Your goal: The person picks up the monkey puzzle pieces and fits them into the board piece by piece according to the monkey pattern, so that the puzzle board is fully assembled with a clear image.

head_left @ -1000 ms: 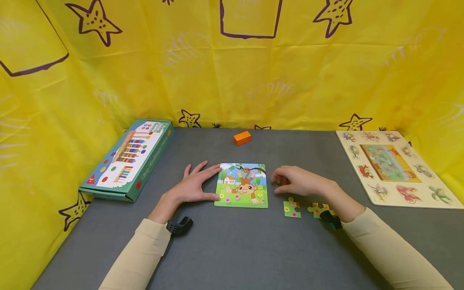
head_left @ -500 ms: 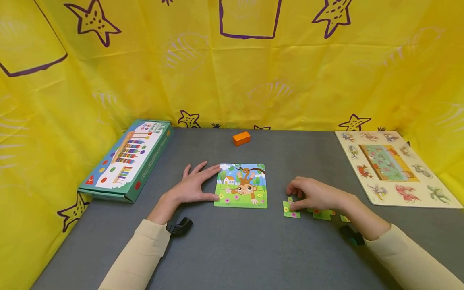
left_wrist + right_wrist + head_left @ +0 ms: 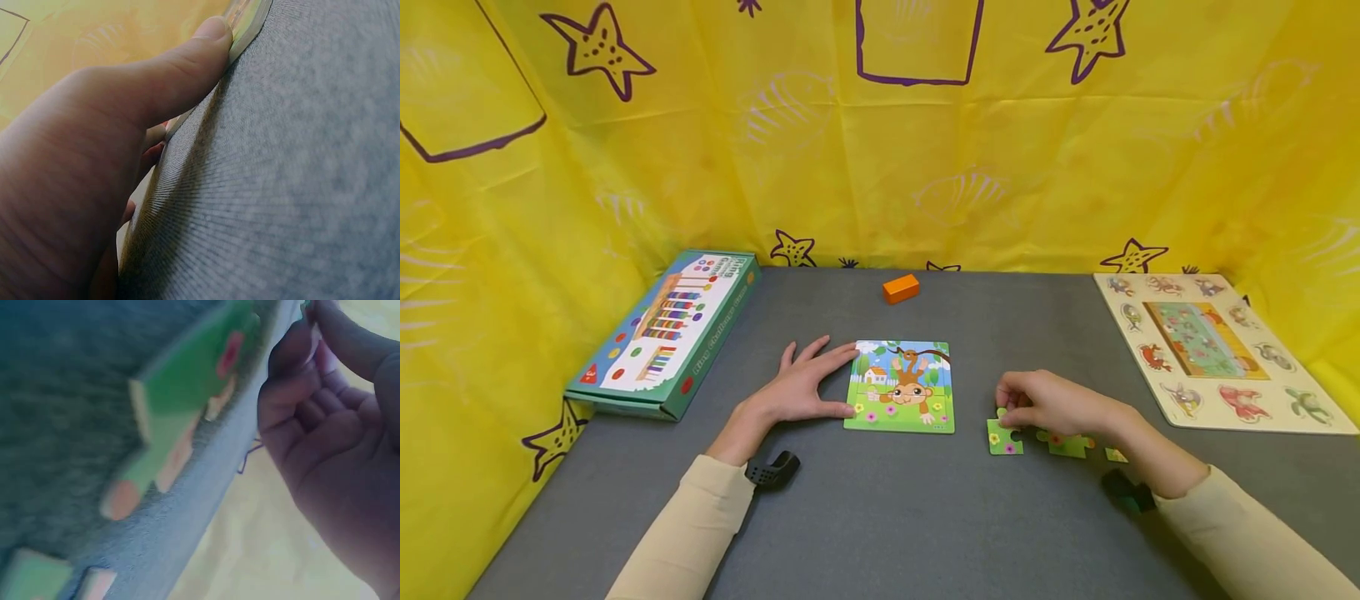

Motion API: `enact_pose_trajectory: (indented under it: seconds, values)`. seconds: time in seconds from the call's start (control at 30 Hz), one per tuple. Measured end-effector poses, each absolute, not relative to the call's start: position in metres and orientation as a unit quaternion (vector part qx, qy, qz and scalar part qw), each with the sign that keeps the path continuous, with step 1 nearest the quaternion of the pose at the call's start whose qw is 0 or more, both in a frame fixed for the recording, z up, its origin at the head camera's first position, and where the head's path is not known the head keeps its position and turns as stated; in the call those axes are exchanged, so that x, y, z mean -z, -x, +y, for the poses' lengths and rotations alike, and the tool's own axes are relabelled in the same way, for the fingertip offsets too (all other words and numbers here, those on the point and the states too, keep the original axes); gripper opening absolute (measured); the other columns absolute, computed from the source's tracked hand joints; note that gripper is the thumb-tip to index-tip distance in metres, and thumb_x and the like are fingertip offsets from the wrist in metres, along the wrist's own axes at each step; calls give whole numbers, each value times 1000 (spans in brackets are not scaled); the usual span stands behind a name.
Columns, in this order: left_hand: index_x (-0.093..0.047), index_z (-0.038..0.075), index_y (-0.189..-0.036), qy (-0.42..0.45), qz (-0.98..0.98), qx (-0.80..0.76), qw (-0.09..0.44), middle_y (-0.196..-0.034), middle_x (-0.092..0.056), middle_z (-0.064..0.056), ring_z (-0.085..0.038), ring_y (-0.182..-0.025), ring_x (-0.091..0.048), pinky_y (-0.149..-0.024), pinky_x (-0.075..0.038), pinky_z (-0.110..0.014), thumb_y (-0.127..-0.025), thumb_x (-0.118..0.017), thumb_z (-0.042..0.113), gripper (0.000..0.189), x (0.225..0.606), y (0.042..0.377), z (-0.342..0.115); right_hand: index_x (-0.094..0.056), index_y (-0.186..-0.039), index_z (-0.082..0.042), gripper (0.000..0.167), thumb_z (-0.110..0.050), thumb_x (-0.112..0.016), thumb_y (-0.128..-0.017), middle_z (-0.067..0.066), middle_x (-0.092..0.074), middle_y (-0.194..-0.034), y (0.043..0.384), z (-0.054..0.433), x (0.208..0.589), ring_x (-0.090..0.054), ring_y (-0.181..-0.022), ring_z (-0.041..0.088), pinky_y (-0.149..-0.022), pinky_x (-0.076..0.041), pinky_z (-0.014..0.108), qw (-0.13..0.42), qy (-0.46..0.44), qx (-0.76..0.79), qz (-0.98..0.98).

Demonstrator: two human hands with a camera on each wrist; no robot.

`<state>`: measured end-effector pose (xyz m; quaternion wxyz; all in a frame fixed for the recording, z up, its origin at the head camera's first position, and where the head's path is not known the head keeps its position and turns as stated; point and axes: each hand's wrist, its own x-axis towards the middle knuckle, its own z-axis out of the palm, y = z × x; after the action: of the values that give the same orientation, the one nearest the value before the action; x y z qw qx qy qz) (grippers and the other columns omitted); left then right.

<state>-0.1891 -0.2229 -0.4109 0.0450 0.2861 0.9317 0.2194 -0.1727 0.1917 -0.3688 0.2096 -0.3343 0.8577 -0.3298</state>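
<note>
A square monkey puzzle (image 3: 900, 387) lies flat in the middle of the table. My left hand (image 3: 797, 387) is spread at its left edge, with thumb and index fingertips touching it. In the left wrist view, the thumb (image 3: 181, 72) rests along the edge of the board. To the right of the puzzle, my right hand (image 3: 1048, 404) pinches the knob of a green jigsaw piece (image 3: 1003, 439) between thumb and curled fingers. Another green jigsaw piece (image 3: 1067, 447) lies partly hidden under that hand. A third piece (image 3: 1116, 455) shows beside the wrist.
An orange block (image 3: 901, 288) stands behind the puzzle. A ring game box (image 3: 666, 333) lies at the left. On the right is a wooden board (image 3: 1210, 350) with sea animal pictures. A yellow curtain (image 3: 880, 167) encloses the back and sides of the grey table (image 3: 895, 517).
My right hand has moved right and nearer from beside the puzzle to the green piece, and its fingers have come together on the knob. My left hand has stayed in place.
</note>
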Motion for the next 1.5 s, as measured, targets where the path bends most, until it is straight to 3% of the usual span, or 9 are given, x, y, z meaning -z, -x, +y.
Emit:
enact_pose_trajectory:
  seconds: [0.27, 0.5, 0.8, 1.0, 1.5]
  values:
    - [-38, 21, -159, -284, 933, -218, 43, -164, -29, 2, -36, -152, -10, -109, 7, -70, -82, -76, 59, 93, 411, 188, -224, -60, -96, -5, 12, -10, -70, -96, 0, -62, -76, 194, 169, 367, -59, -71, 19, -66, -49, 29, 226, 337, 381, 831]
    - [-37, 21, -159, -302, 925, -226, 42, -164, -29, 1, -37, -152, -10, -109, 7, -70, -83, -76, 58, 93, 411, 189, -226, -60, -95, -4, 12, -9, -70, -96, 2, -64, -75, 206, 121, 362, -62, -71, 26, -67, -49, 29, 203, 365, 388, 822]
    - [-38, 24, -159, -311, 922, -223, 55, -165, -28, 2, -35, -152, -10, -110, 8, -68, -81, -74, 64, 94, 409, 189, -228, -62, -96, -6, 11, -12, -71, -96, 2, -65, -77, 216, 60, 363, -56, -65, 14, -63, -46, 26, 186, 382, 355, 833]
    - [-41, 20, -157, -328, 916, -226, 42, -164, -29, -1, -37, -151, -13, -110, 4, -70, -82, -76, 59, 91, 409, 188, -229, -64, -96, -7, 9, -13, -70, -97, -1, -65, -77, 219, 32, 364, -55, -63, 11, -63, -47, 26, 184, 380, 330, 844]
    - [-43, 20, -156, -330, 916, -225, 45, -164, -30, 2, -35, -151, -15, -111, 2, -70, -83, -77, 56, 89, 410, 188, -228, -66, -100, -6, 16, -16, -77, -92, -5, -61, -75, 214, 15, 373, -56, -64, 8, -66, -47, 25, 176, 398, 249, 865]
